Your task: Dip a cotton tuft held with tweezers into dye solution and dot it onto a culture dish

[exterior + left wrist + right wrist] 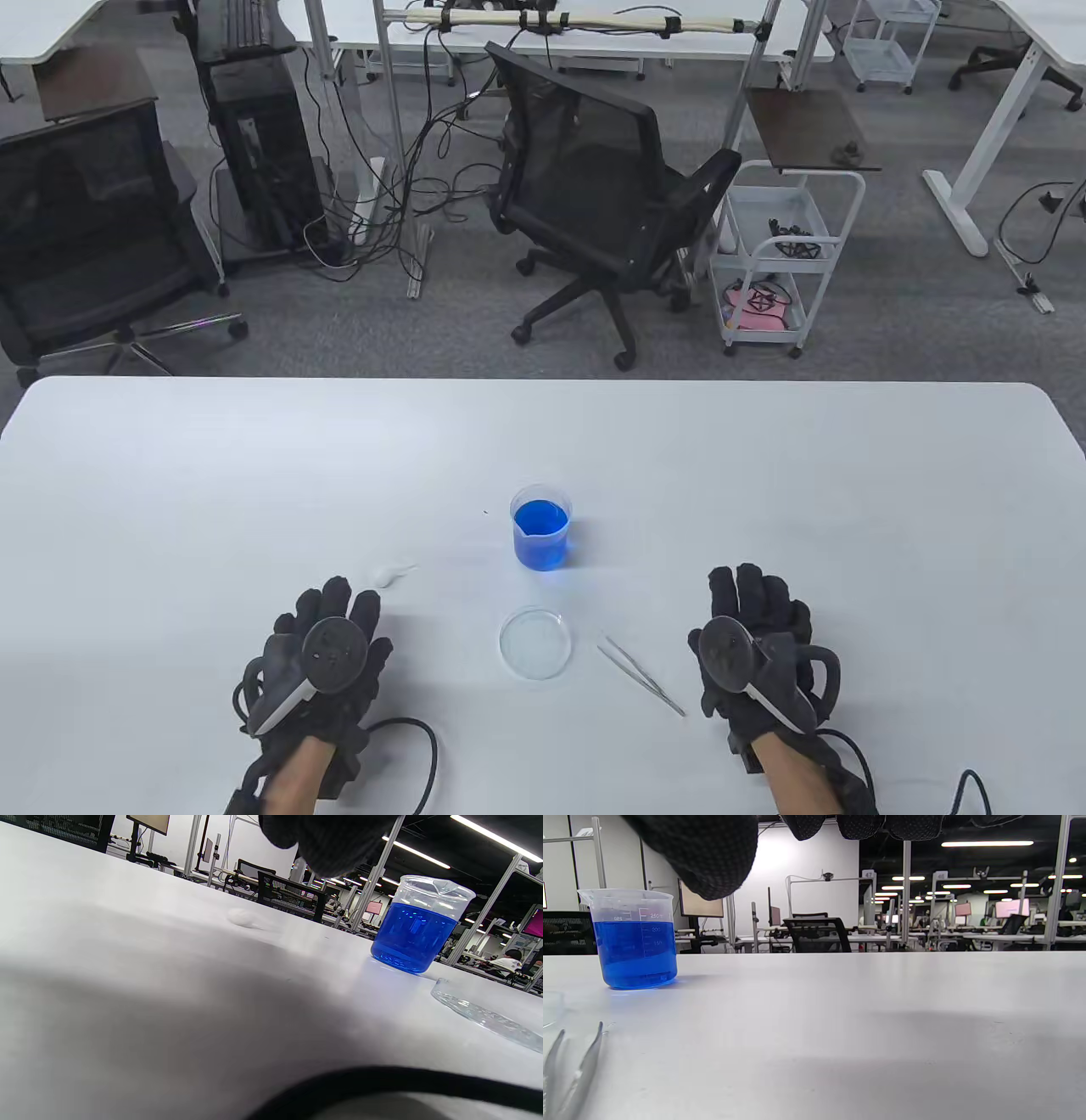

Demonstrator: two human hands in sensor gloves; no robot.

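A clear beaker of blue dye point(540, 525) stands mid-table; it shows in the left wrist view point(418, 927) and the right wrist view point(633, 942). In front of it lies an empty clear culture dish point(534, 643), seen edge-on in the left wrist view point(488, 1016). Metal tweezers point(641, 666) lie on the table right of the dish, tips visible in the right wrist view point(575, 1073). A small white cotton tuft point(394, 575) lies left of the beaker, also in the left wrist view point(242, 917). My left hand point(327, 632) and right hand point(755, 620) rest flat on the table, holding nothing.
The white table point(254, 475) spreads wide around the objects. Black glove cables point(420, 747) trail at the near edge. Beyond the table's far edge stand an office chair point(594, 195) and a white cart point(776, 255).
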